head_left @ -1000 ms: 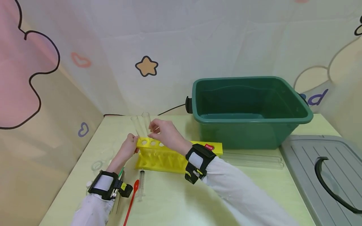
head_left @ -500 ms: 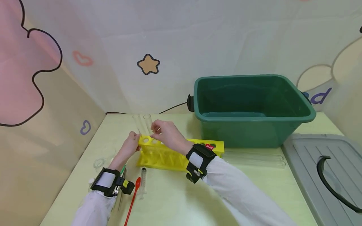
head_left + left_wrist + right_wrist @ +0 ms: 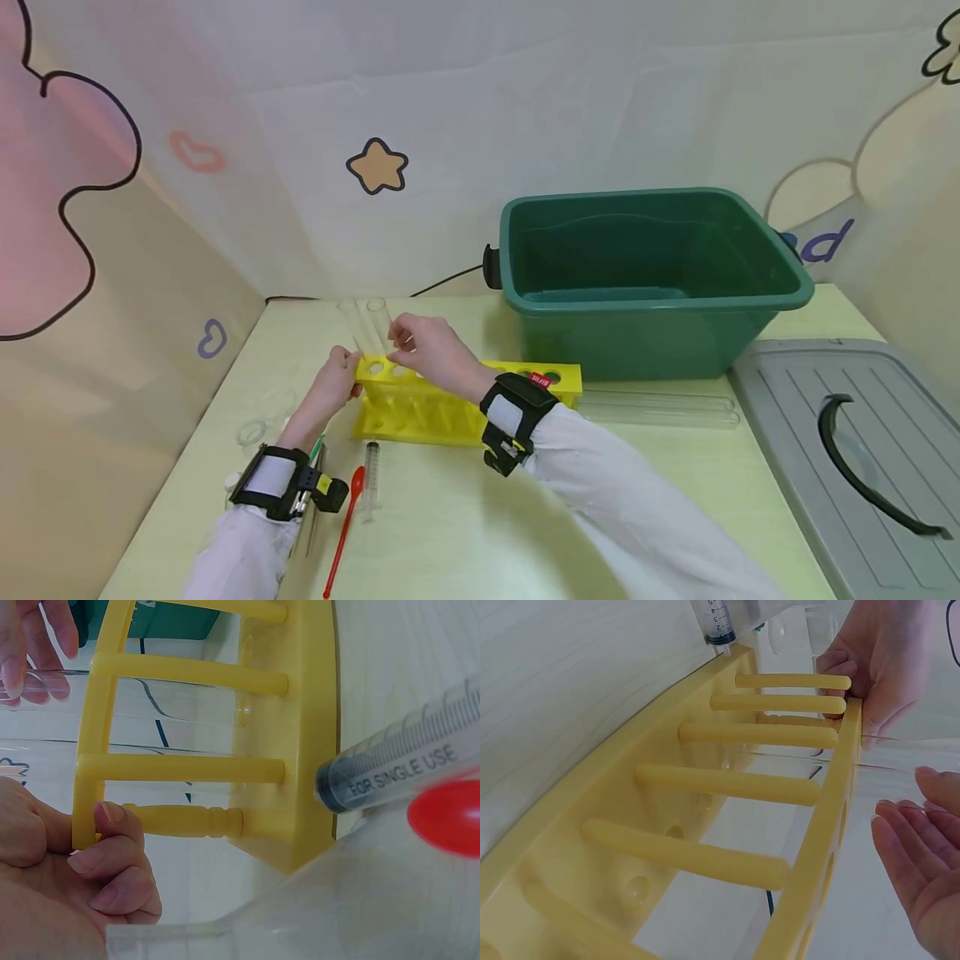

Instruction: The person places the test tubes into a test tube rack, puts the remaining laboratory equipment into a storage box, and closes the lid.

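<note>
A yellow test tube rack (image 3: 420, 421) stands on the table, with two clear glass test tubes upright at its left end. My left hand (image 3: 332, 385) grips the rack's left end, its fingers (image 3: 120, 874) curled round the top bar. Over the rack, my right hand (image 3: 435, 348) pinches the right-hand test tube (image 3: 378, 317) between thumb and fingers. That tube passes through the rack's top plate in the left wrist view. Beside it stands the other test tube (image 3: 351, 321), close to my left hand and untouched by the right.
In front of the rack lie a syringe (image 3: 371, 479) and a red spoon (image 3: 345, 525). Long glass tubes (image 3: 660, 408) lie right of it. A green tub (image 3: 622, 337) stands behind, beside a grey lid (image 3: 787, 442) with a black handle. Clear rings (image 3: 251, 432) lie left.
The right-hand test tube has sunk slightly into the rack, its rim now about level with the other tube's. Both hands keep their places; the head view has shifted a little.
</note>
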### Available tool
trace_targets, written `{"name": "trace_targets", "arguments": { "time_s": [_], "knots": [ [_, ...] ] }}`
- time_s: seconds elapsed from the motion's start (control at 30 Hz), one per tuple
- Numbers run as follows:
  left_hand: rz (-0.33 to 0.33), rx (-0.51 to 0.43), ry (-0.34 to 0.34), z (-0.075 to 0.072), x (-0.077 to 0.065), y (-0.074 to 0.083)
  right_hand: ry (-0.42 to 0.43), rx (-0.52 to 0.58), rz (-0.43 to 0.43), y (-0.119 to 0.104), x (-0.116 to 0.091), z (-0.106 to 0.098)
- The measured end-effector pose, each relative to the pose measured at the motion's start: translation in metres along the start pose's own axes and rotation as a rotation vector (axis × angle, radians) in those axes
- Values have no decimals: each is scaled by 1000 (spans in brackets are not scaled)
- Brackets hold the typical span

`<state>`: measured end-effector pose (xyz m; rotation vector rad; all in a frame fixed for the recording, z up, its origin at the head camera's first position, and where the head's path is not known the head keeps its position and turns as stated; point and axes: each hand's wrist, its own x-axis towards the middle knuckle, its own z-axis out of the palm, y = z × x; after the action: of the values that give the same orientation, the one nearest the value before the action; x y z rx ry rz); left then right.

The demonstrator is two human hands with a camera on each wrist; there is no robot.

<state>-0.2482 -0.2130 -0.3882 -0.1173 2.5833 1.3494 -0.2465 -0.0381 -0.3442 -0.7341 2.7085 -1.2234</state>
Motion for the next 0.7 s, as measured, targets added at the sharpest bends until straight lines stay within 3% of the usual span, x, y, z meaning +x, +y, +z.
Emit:
{"name": "trace_targets", "arguments": {
  "time_s": [0.2, 0.47, 0.7],
  "knots": [
    [11, 0, 10, 0, 1, 1, -3, 3, -8, 1, 1, -1],
    [16, -6, 20, 3, 2, 2, -46, -74, 45, 1, -4, -6],
    [18, 4, 25, 1, 1, -1, -19, -98, -33, 0, -15, -20]
  ]
}}
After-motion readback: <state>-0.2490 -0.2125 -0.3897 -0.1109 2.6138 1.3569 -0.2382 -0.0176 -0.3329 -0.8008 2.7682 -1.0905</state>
